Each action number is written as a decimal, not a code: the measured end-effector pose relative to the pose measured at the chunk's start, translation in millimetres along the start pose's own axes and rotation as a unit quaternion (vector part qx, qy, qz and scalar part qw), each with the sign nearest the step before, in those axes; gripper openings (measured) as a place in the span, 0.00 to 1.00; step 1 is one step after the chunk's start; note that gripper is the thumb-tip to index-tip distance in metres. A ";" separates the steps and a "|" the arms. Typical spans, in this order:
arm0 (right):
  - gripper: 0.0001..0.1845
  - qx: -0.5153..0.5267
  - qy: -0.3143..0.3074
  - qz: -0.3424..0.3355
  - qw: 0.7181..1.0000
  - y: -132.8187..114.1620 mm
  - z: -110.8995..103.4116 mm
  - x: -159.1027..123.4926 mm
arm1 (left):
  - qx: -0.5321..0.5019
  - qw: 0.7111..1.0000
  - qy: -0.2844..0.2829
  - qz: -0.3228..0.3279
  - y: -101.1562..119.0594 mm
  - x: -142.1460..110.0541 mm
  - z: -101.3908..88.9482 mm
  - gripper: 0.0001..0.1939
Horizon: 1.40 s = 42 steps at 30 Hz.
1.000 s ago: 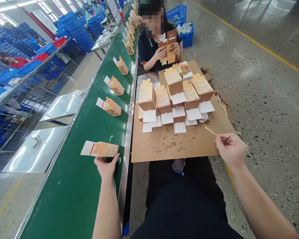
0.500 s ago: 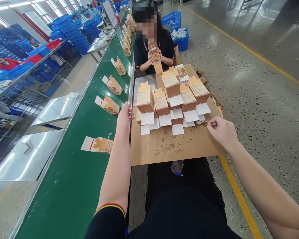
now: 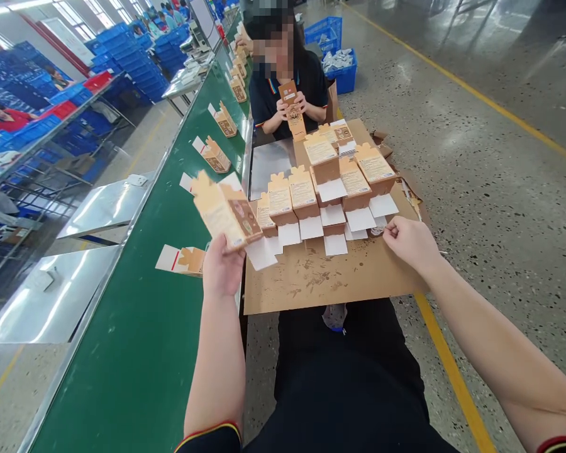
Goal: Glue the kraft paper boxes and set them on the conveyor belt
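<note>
My left hand (image 3: 224, 270) grips a small tan cardboard box (image 3: 224, 214) by its lower end, raised and tilted over the table's left edge. Its scalloped top flap stands up and a white flap hangs at the bottom. My right hand (image 3: 412, 245) is closed in a pinch at the right of the table, beside a small white coil of cord (image 3: 376, 231). A thin cord seems to be between its fingertips, mostly hidden. Between my hands, similar boxes (image 3: 304, 192) lie stacked, white flaps toward me, on a cardboard sheet (image 3: 311, 277).
On my left runs a green conveyor belt (image 3: 122, 340) carrying a row of open boxes (image 3: 213, 156). Across the table a co-worker (image 3: 290, 100) holds a brown carton (image 3: 293, 113). Blue crates (image 3: 344, 78) stand on the floor behind. A metal surface (image 3: 271, 163) lies beside the belt.
My left hand has taken a box from the stack's left end and brought it left and toward me. The right hand has moved slightly left, closer to the white coil.
</note>
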State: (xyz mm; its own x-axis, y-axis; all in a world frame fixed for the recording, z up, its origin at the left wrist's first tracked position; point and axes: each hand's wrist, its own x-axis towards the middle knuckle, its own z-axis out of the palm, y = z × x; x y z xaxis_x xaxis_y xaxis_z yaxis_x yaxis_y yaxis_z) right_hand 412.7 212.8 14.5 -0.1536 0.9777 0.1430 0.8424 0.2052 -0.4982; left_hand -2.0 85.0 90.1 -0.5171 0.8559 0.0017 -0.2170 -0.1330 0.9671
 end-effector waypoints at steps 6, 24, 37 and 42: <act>0.06 0.071 0.108 0.024 0.991 9.4 -15.8 -36.2 | 0.005 0.994 0.037 -0.103 -56.6 -75.9 -35.4 0.39; 0.11 0.304 -0.094 -0.161 0.934 -119.2 122.3 -154.0 | 0.085 0.989 0.070 -0.094 -101.5 -89.2 -38.4 0.41; 0.11 0.368 0.039 -0.061 0.927 -93.5 94.1 -139.4 | 0.272 0.957 0.099 0.032 -123.0 -118.6 -20.4 0.43; 0.13 0.356 0.058 -0.035 0.932 -88.9 85.1 -139.9 | 0.344 0.932 0.103 0.057 -127.8 -121.4 -24.6 0.40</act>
State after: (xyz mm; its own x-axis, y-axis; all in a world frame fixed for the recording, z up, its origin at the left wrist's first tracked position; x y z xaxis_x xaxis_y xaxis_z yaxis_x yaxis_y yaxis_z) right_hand 315.4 61.5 -34.0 -0.1040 0.9581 0.2670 0.2708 0.2856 -0.9193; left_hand 68.2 -14.1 -39.9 -0.6675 0.7325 0.1339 0.3941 0.1950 0.8981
